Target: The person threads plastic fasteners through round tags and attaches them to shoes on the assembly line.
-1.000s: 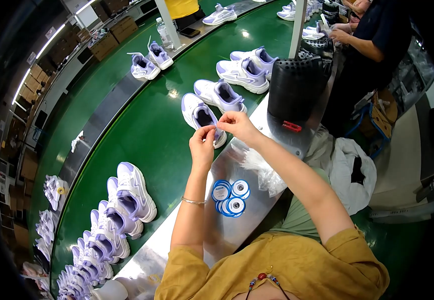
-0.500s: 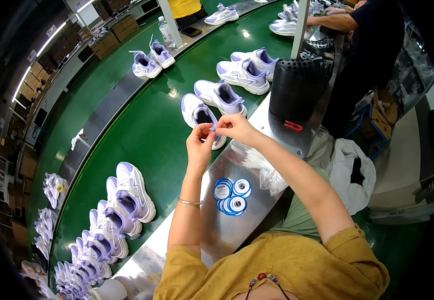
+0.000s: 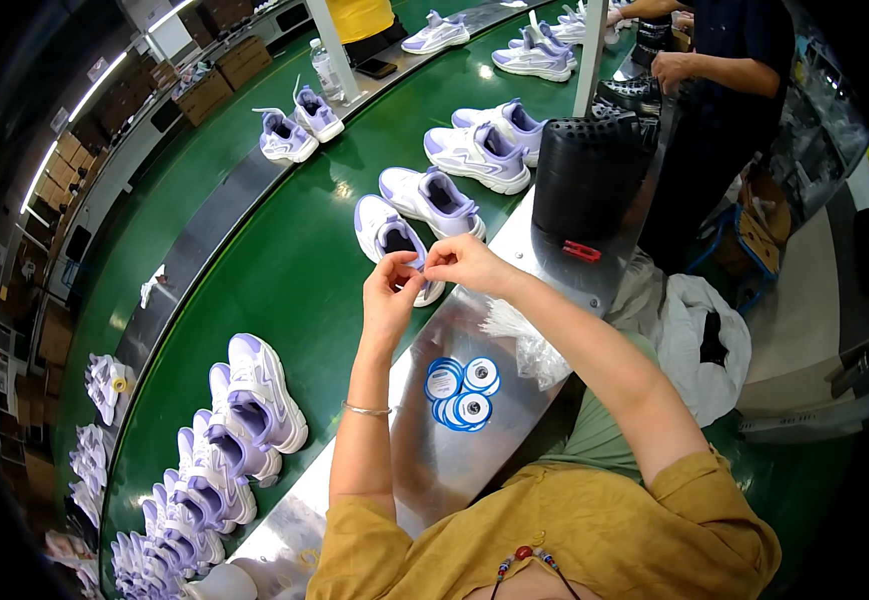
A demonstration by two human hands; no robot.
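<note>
Our left hand (image 3: 386, 302) and right hand (image 3: 471, 265) pinch thumb to fingertip, on what we cannot tell, over the shoe (image 3: 375, 222) on the green surface (image 3: 289, 255), apparently light, soft-collared, firm-soled, best gripped by its heel.

Far sneakers (image 3: 534, 62) — now further left

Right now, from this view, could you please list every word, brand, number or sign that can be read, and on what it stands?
No text can be read with certainty.
Round blue-edged tags: printed, too small to read.
White and purple shoes: no legible words.
Bottle: too small to tell.
</note>
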